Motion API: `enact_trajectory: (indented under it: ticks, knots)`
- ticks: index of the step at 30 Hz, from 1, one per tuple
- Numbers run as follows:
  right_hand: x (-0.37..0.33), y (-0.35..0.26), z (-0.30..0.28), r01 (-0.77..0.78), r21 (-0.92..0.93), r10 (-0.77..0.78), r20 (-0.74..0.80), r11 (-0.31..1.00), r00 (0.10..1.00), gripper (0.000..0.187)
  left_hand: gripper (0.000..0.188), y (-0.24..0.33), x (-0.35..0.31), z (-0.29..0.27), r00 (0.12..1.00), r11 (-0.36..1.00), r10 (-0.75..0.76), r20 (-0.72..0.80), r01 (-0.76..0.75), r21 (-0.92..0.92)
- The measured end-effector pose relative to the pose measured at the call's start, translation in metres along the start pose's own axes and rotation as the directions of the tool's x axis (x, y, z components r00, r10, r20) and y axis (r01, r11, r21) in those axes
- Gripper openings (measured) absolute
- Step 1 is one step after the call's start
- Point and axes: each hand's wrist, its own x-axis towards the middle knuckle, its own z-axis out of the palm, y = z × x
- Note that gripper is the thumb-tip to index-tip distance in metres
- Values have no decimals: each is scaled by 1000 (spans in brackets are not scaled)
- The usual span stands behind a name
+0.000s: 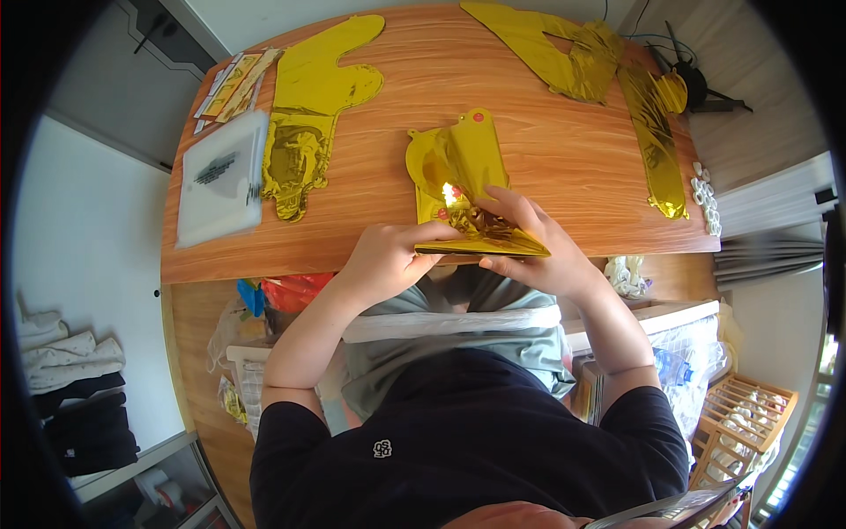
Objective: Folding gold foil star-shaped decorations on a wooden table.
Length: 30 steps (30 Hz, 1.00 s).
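Note:
A flat, shiny gold foil balloon [483, 152] lies at the middle of the table's front, its far part spread on the wood with small red dots on it. The near part is folded and crumpled, and it catches a bright glare. My left hand [381, 257] grips the near edge from the left, thumb and fingers closed on the foil. My right hand [539, 242] pinches the same edge from the right, with its fingers over the top and the thumb beneath. Both hands sit at the table's front edge.
More flat gold foil balloons lie at the left [326, 75], far right [564, 55] and right edge [650, 132]. A stack of clear plastic bags [225, 181] and some paper packets [236, 86] occupy the left side. Small white rolls [705, 201] and a black stand [691, 86] are at the right.

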Motion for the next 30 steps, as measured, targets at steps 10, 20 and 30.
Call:
enact_trajectory:
  ticks: [10,20,30]
  knots:
    - [-9,22,17,123,63,-106,-229,990,968,86,28,2,5,-3,998,997,-61,26,62,-35]
    - [-12,20,17,16,75,-2,-185,997,983,88,34,-2,2,0,999,999,31,7,-31,7]
    - [-10,13,8,137,-143,-172,-267,980,948,83,34,-1,1,-1,1000,1000,-9,25,9,11]
